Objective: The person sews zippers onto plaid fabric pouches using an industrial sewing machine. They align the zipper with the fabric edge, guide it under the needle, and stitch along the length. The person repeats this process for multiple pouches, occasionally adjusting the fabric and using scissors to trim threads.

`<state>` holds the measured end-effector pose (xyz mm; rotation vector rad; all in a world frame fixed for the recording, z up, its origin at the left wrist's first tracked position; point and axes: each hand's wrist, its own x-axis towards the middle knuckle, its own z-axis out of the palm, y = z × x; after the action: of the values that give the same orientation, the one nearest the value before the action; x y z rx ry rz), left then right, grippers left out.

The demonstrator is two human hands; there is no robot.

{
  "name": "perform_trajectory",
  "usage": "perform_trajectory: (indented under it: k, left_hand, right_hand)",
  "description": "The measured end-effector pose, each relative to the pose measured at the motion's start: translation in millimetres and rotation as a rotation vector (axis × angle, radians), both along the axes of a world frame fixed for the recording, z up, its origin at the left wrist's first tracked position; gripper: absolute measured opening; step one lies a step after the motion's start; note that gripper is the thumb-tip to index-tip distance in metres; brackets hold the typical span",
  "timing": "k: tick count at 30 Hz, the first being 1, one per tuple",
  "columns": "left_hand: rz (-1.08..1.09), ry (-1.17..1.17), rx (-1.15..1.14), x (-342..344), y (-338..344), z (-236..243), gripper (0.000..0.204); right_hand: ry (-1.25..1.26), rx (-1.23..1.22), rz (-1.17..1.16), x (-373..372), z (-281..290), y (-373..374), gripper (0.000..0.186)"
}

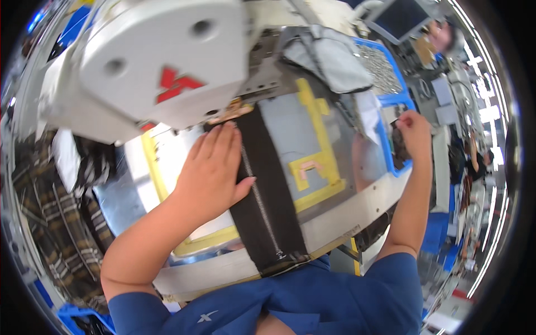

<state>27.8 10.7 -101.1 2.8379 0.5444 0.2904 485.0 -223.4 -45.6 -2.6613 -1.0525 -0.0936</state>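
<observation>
Now, left hand [212, 167] flat on the zippered black strip [272, 184], right hand [414, 133] away at the blue tray [385, 146]!
The strip slants from upper centre to lower centre of the frame, mostly right of the left palm, thumb splayed across it; that hand is plainly nearer. At frame right, the other's fingers bunch narrow; whether they pinch anything, one cannot tell.

The left hand [215, 170] lies flat on a black zipper strip [274, 192] on the worktop [329, 230], a white machine head [139, 53] at 11 o'clock; toward 3 o'clock, the right hand [415, 133] is at a blue tray [383, 140].
</observation>
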Motion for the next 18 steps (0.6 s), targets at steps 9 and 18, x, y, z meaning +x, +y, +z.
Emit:
perform_trajectory:
  k: [9,18]
  left_hand:
    - [-0.066,-0.067,0.092,-5.5,2.0,-4.8,0.076]
    - [-0.105,-0.182,0.080,-3.5,0.1,-6.6,0.062]
  right_hand:
    - [0.127,0.288,0.981,-213.5,-14.9,182.1,0.015]
    - [-0.174,0.310,1.219,-234.4,-50.8,184.6,0.022]
